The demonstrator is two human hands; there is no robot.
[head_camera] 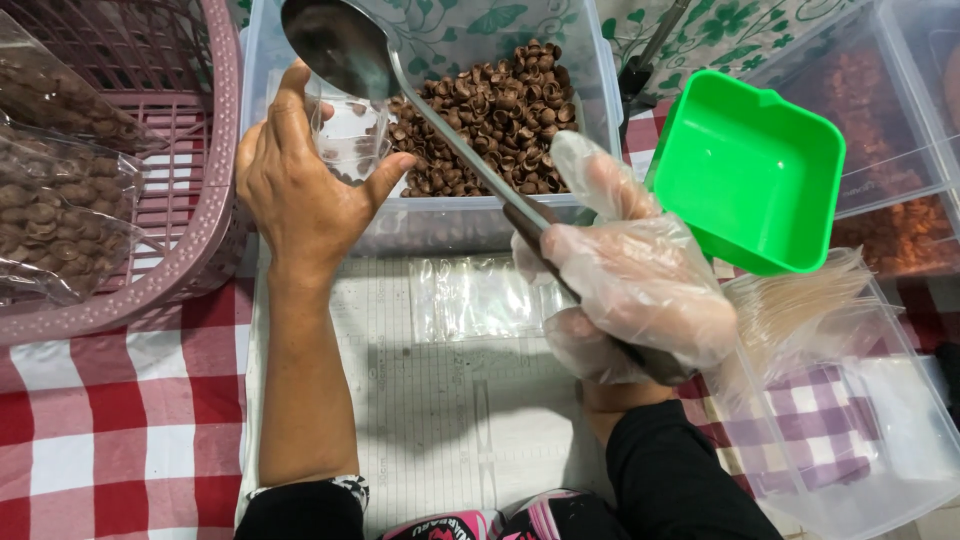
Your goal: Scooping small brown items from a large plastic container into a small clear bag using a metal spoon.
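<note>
Two hands are seen over a clear tub (pixel 600 70) of brown cereal rings (pixel 500 110). A small clear bag (pixel 350 135) is pinched open by the bare left hand (pixel 300 195), thumb and fingers curled round its mouth; its contents are hard to make out. A ladle (pixel 340 45) is gripped by the gloved right hand (pixel 640 290), fingers closed tight on the handle, whose end is hidden in the palm. The bowl hangs just above the left fingers. A green tray (pixel 750 170) lies beyond the right fingers.
</note>
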